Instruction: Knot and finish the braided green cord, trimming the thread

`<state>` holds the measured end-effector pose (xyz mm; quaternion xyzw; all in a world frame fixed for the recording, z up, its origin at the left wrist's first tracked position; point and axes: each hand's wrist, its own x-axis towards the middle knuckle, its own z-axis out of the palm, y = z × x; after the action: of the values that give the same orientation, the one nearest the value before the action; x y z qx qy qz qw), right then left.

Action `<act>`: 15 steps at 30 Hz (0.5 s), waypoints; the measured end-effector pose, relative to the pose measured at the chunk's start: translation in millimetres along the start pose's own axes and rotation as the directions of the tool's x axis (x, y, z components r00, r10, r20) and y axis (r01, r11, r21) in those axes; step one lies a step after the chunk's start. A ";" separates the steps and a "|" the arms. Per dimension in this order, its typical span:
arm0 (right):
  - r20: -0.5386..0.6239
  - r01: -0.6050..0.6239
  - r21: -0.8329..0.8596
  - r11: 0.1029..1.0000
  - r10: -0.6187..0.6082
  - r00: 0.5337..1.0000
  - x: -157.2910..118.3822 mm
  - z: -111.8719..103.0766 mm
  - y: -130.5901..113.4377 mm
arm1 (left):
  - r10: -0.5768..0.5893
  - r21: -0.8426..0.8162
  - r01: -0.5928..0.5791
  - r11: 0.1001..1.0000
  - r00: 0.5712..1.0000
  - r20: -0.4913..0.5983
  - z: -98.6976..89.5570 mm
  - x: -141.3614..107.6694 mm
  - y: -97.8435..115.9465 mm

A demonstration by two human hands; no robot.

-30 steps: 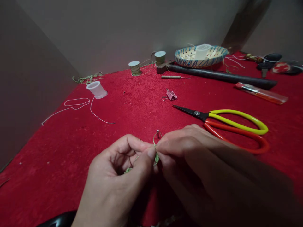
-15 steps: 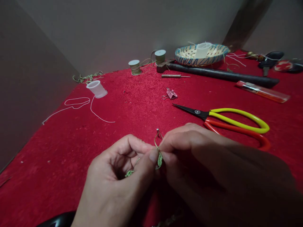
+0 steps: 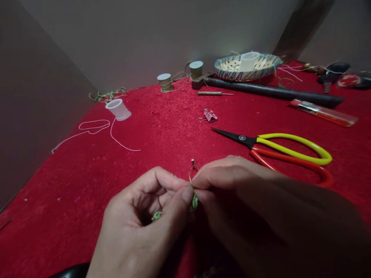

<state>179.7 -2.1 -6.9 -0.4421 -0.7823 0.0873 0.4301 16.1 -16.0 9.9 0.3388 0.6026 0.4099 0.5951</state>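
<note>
My left hand [image 3: 147,220] pinches a thin olive cord [image 3: 190,173] between thumb and forefinger. Against it, my right hand [image 3: 232,189] grips the same cord with its fingertips. The cord rises in a small loop above the fingertips, with a small pale tip at its top. A green knotted leaf-like piece [image 3: 195,201] hangs just below the pinch, and another green knotted bit [image 3: 157,215] shows inside my left palm. Scissors [image 3: 252,142] with yellow and red handles lie behind my right hand.
On the red cloth [image 3: 72,173] are a white cup-like spool [image 3: 118,110] with white thread, a pink binder clip [image 3: 210,115], two cord spools [image 3: 165,83], an awl [image 3: 210,93], a hammer [image 3: 269,91] and a woven basket [image 3: 228,71]. A clear-and-red packet [image 3: 324,112] lies right.
Both hands have shifted very slightly downward with the cord. The green leaf-like piece shows a little less between the fingers.
</note>
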 end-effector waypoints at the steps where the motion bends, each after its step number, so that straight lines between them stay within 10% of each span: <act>1: 0.001 -0.004 -0.002 1.000 0.004 1.000 1.5 2.2 -0.6 | 0.007 0.004 -0.007 1.000 1.000 -0.004 1.7 1.9 3.0; 15: 0.012 -0.026 -0.013 1.000 0.026 1.000 0.9 14.7 -2.0 | -0.044 -0.003 0.044 0.999 0.998 -0.046 -6.5 -9.8 -14.3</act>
<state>167.3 1.0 -14.3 -0.4544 -0.7796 0.0907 0.4213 11.3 -31.6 1.1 0.3152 0.6231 0.4050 0.5901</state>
